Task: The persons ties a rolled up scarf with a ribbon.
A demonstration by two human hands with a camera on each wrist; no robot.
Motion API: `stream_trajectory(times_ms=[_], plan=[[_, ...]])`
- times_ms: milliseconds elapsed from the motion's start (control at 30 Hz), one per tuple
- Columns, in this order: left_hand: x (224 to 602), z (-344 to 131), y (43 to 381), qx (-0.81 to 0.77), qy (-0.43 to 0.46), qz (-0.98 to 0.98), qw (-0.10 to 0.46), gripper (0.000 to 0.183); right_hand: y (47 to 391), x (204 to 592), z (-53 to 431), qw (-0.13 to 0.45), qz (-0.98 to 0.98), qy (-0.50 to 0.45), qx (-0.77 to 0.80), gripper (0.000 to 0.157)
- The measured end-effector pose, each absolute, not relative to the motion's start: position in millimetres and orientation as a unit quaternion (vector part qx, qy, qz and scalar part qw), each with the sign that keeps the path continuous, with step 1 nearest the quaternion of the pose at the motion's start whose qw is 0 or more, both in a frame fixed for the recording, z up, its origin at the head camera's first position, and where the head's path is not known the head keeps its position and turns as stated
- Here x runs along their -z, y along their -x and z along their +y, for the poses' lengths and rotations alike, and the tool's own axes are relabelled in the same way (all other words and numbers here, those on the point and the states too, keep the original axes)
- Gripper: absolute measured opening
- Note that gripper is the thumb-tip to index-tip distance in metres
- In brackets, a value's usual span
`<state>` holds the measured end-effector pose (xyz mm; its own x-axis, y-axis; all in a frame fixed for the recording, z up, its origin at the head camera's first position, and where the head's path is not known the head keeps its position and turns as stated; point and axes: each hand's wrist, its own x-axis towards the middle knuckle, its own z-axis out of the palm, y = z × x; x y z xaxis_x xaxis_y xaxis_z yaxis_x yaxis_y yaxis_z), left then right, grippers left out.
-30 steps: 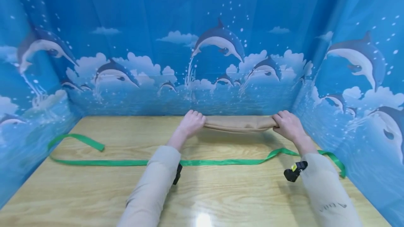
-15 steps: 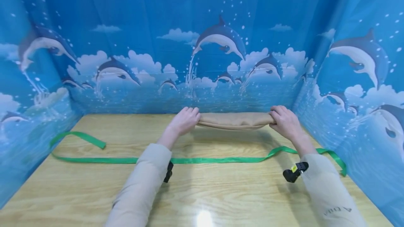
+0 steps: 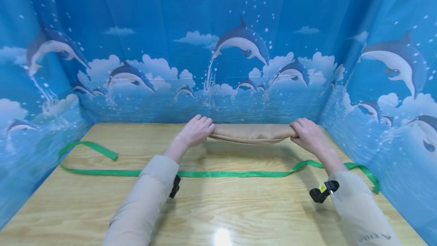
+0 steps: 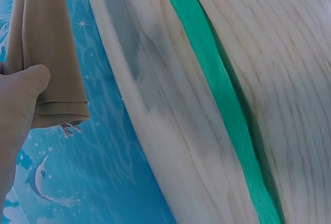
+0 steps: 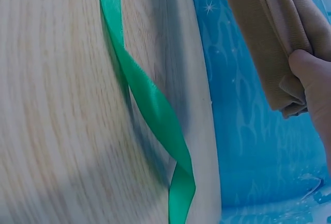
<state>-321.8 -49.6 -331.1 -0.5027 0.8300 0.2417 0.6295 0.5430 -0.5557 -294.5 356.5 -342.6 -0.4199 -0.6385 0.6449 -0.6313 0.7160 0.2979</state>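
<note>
A folded brown cloth is held up above the far part of the table, stretched between both hands. My left hand grips its left end; in the left wrist view the thumb presses on the folded cloth near its layered edge. At the other end my right hand pinches the cloth, and the right wrist view has the thumb lying over the bunched folds. Nearer to me, a long green ribbon runs across the wooden table, below and in front of the cloth.
The ribbon curls back at the left end and twists at the right, passing under the right forearm. Blue dolphin-print curtains enclose the wooden table at the back and both sides. A small black camera sits on the right wrist.
Both hands have shifted slightly left with the cloth, the left hand a bit more than the right. The grip on both ends stays the same, and the ribbon lies as before.
</note>
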Motion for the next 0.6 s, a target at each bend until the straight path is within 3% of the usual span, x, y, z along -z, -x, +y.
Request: stream_trajectory(times_ms=[600], plan=[[328.9,-71.8,324.1,-0.208,0.455,-0.816,0.290,0.004,276.1,326.2,339.1,0.390,-0.811,-0.437,0.011,0.030]])
